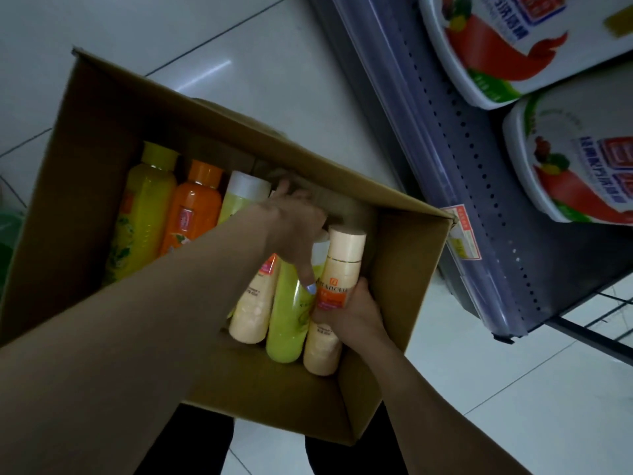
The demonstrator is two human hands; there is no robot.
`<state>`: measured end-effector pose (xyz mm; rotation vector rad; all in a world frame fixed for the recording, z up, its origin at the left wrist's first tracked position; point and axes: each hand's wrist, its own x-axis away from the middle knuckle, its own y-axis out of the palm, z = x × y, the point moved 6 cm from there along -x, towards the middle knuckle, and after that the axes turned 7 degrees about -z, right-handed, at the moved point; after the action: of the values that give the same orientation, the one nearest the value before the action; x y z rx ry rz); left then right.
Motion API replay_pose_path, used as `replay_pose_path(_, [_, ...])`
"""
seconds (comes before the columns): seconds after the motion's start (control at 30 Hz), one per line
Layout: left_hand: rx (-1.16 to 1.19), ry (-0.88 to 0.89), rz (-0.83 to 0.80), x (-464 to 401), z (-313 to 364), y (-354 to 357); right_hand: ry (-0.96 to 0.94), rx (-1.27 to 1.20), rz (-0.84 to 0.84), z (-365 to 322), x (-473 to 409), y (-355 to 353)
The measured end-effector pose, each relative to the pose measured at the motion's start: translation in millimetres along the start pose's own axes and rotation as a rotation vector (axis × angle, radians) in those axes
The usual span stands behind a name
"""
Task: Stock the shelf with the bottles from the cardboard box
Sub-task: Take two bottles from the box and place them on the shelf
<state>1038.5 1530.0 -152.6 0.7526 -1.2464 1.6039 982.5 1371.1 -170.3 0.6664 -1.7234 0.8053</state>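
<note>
— What do we have in front of us, biggest things first?

— We see a pale tiled floor (260, 56), and on the right a grey shelf (455, 173) with a perforated back panel. Two large white tubs (507, 53) with red and green labels sit on it, and a price tag (462, 234) hangs at its front edge.

— And the cardboard box (68, 200)?

— It stands open on the floor just beside the shelf, with our dark trouser legs below it. Inside, bottles lie side by side: a yellow bottle (144, 214), an orange bottle (191, 207) and a pale green bottle with a white cap (239, 197) on the left; a cream bottle (250, 310), a lime-green bottle (291, 320) and another cream one on the right.

— What are our hands doing?

— Our left hand (294, 228) reaches across into the box, its fingers spread over the bottle tops; we cannot tell whether they grip anything. Our right hand (356, 310) has its fingers clamped around the peach bottle with the orange label (342, 265), which is tilted up, still inside the box.
</note>
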Motion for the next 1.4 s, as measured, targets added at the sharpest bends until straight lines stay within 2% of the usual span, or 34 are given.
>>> replay_pose_path(0.1, [0.094, 0.025, 0.046, 32, 4, -3, -0.044, 0.012, 0.009, -9, 19, -4])
replay_pose_path(0.2, [0.338, 0.013, 0.070, 72, 4, -8, -0.077, 0.075, -0.003, -25, 50, -11])
replay_pose_path(0.4, [0.587, -0.001, 0.149, 181, -4, -47, -0.142, 0.066, -0.134, -66, 144, -28])
replay_pose_path(0.6, [0.765, 0.058, 0.417, 363, 0, -142, -0.327, 0.084, -0.185, -147, 314, -73])
replay_pose_path(0.77, [0.894, 0.169, 0.725, 536, 31, -249, -0.564, 0.057, -0.137, -223, 490, -112])
replay_pose_path(0.87, [0.989, 0.307, 0.860, 629, 59, -300, -0.711, 0.043, -0.117, -257, 592, -137])
replay_pose_path(0.97, [1.043, 0.516, 0.944, 703, 95, -342, -0.831, -0.016, -0.057, -275, 678, -167])
replay_pose_path(1.17, [0.974, 0.840, 1.015, 794, 181, -415, -1.028, -0.142, 0.200, -279, 805, -231])
replay_pose_path(1.4, [0.830, 0.960, 0.997, 803, 267, -483, -1.074, -0.258, 0.510, -254, 864, -302])
